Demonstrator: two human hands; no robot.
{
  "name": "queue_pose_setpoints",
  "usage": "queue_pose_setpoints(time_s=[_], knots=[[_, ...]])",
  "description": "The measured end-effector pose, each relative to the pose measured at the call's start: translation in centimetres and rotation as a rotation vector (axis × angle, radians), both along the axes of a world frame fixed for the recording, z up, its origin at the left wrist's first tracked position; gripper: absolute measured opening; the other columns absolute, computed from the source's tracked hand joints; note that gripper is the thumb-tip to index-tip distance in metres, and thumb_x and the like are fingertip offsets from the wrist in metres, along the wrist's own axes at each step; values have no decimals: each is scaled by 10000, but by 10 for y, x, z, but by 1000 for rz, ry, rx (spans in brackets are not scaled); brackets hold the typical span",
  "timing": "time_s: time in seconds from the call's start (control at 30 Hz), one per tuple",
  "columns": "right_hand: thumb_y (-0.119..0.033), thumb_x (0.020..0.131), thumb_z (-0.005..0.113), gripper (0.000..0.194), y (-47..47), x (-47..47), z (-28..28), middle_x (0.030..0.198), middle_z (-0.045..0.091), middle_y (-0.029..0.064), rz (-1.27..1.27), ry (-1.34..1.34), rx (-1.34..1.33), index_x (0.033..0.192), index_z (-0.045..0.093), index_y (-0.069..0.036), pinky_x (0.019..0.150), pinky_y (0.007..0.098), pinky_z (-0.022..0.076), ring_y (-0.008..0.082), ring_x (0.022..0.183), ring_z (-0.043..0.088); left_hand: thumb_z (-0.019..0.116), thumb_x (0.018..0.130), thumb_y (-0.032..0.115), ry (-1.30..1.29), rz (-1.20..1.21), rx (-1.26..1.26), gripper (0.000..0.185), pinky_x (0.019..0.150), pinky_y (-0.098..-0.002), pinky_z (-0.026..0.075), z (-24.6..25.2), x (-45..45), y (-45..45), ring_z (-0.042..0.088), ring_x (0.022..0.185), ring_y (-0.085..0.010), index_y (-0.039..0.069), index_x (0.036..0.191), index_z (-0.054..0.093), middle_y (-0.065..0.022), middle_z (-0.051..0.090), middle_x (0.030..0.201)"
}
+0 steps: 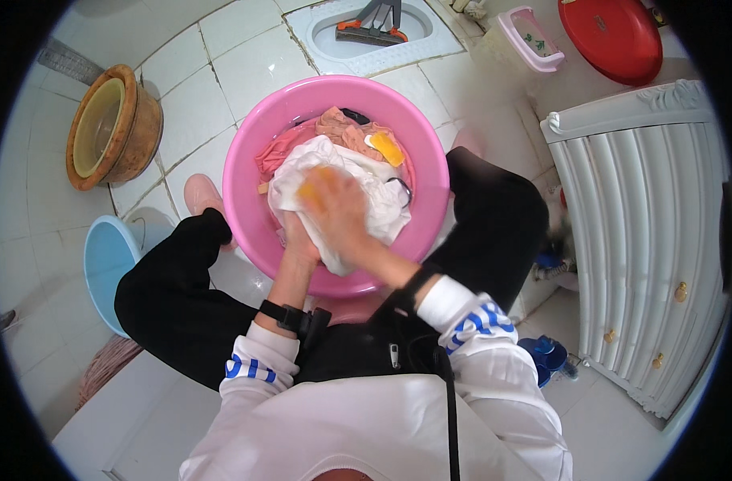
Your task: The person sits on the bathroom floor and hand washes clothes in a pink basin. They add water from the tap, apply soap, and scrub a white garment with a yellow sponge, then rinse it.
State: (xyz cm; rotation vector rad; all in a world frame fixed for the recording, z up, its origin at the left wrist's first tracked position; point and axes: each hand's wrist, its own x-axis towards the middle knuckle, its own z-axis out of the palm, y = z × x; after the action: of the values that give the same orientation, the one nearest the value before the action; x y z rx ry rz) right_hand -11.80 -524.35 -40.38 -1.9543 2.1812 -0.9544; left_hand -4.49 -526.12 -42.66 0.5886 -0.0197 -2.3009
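Observation:
A pink plastic basin (336, 87) stands on the floor between my knees, with wet clothes in it. My left hand (301, 240) holds up a white cloth (375, 198), its fingers partly hidden under the fabric. Blurred, my right hand (336, 210) presses a yellow-orange bar, apparently soap (309, 187), on top of that cloth. A second yellow-orange bar (388, 149) lies on a brownish-pink garment (342, 127) at the basin's far side. Red-pink fabric (285, 150) lies beside it at the left.
On the left stand a light blue bucket (108, 258) and nested basins (114, 129). A squat toilet (324, 51) with a squeegee-like mop head (372, 35) lies beyond the basin. At right are a white cabinet (636, 228), a pink-rimmed bin (522, 45), a red basin (612, 36) and blue slippers (543, 358).

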Motion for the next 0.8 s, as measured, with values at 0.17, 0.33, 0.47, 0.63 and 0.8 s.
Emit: queue_pose_setpoints(time_s=[0.17,0.33,0.47,0.63,0.8], knots=[[-320,800,558,333,-11,9,22,1102,562,54,334,114,-84,1113,600,-216,749,430,387,278,925,478,319,944,565,-46,-20,-167,643,1046,-399,370,26,9,3,453,1238,-244,101,1387,361,-67,469,1353],[-347,833,603,403,-26,-20,28,1122,569,105,-44,-157,-317,1171,571,-129,786,453,397,327,852,521,277,977,458,-10,-34,-54,554,1001,-410,419,44,26,2,513,1180,-272,66,1347,406,-108,502,1316],[-334,876,556,417,13,0,26,1208,520,159,145,-435,107,1228,536,-113,837,446,381,356,894,503,280,966,342,-27,140,-211,481,986,-414,429,54,42,-9,550,1115,-291,37,1279,481,-144,548,1243],[-334,911,520,496,29,8,11,1222,519,180,-20,-574,-118,1326,443,-73,911,407,378,328,1064,506,258,965,379,54,173,-40,558,1051,-448,363,55,45,-11,466,1226,-341,-10,1339,399,-185,449,1362],[-422,990,368,545,16,16,-7,1389,414,128,-259,-2232,-39,1370,370,-32,1062,312,284,206,1284,365,294,969,336,161,178,-196,499,1065,-418,338,42,32,-7,449,1236,-320,5,1320,419,-146,462,1353]])
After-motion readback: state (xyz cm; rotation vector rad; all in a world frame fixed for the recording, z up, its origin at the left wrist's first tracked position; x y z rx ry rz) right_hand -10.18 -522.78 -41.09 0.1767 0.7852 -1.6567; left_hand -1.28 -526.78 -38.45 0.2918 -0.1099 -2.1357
